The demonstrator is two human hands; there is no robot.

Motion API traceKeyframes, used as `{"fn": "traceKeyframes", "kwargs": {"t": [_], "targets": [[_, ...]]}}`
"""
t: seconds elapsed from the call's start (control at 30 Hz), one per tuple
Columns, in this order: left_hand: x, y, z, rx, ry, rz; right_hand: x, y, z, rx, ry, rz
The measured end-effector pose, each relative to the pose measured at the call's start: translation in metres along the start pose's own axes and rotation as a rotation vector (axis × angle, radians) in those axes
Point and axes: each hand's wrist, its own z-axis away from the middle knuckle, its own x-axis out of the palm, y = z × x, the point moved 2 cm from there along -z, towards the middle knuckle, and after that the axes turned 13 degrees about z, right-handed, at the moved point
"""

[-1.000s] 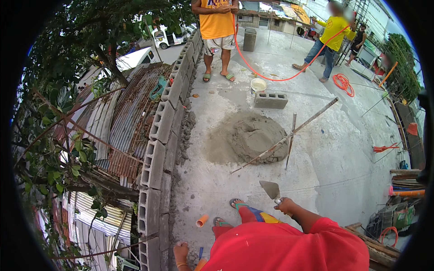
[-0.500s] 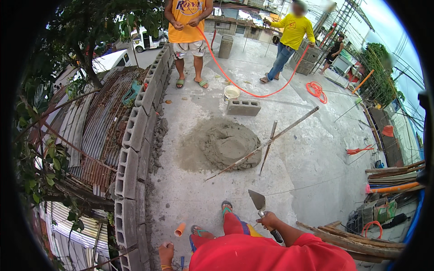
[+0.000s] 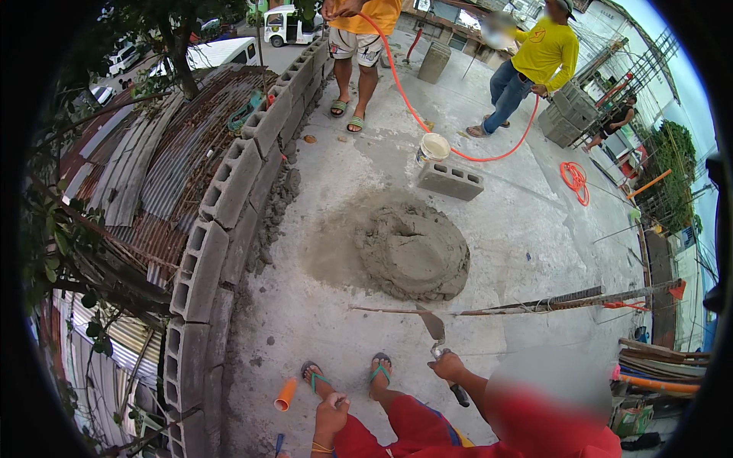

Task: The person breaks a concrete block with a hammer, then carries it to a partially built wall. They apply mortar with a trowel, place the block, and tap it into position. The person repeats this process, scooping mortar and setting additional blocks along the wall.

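Note:
My right hand (image 3: 449, 368) is wrapped around the handle of a pointed trowel (image 3: 433, 328), its metal blade aimed forward. In front of it, a round mound of wet grey mortar (image 3: 416, 256) with a hollowed top sits on the concrete floor. The trowel is apart from the mound. My left hand (image 3: 332, 416) hangs low in front of my legs, fingers curled closed, with nothing visible in it. Beside it on the floor lies a short orange pipe piece (image 3: 285, 395). Near the lower edge is a small blue object (image 3: 279, 443), too small to name.
A hollow-block wall (image 3: 200, 271) runs along the left, above rusty roofing sheets (image 3: 164, 172). Thin steel bars (image 3: 527, 307) cross ahead of the trowel. Beyond the mound are a hollow block (image 3: 450, 182), a bucket (image 3: 434, 146), and two people with an orange hose (image 3: 489, 159).
My view has shifted and turned, so the steel bars appear swung to the right and nearer. My left hand has come up and inward, and my feet stand closer together. The trowel stays in my right hand.

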Motion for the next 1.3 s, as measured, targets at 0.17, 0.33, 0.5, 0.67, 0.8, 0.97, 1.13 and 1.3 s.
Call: {"fn": "traceKeyframes", "kwargs": {"t": [0.17, 0.33, 0.5, 0.67, 0.8, 0.97, 1.13, 1.3], "targets": [[0.049, -0.064, -0.086, -0.077, -0.31, -0.445, 0.049, -0.026, -0.132, 0.022, 0.061, 0.039], [0.063, -0.128, -0.133, -0.284, -0.533, -0.738, 0.06, -0.038, -0.179, 0.091, 0.032, -0.078], [0.083, -0.191, -0.164, -0.354, -0.44, -0.149, 0.049, -0.041, -0.202, 0.078, 0.104, -0.042], [0.107, -0.24, -0.18, -0.144, -0.342, -0.028, 0.047, -0.033, -0.308, 0.128, 0.289, -0.088], [0.13, -0.267, -0.187, -0.346, -0.44, -0.062, 0.055, -0.022, -0.404, 0.092, 0.524, -0.104], [0.146, -0.291, -0.195, -0.379, -0.512, -0.023, 0.169, -0.048, -0.505, 0.183, 0.261, 0.085], [0.143, -0.293, -0.218, -0.423, -0.454, -0.027, 0.21, -0.06, -0.475, 0.125, 0.115, 0.046], [0.148, -0.296, -0.231, -0.455, -0.424, 0.003, 0.198, -0.083, -0.425, 0.123, 0.181, -0.783]]}}
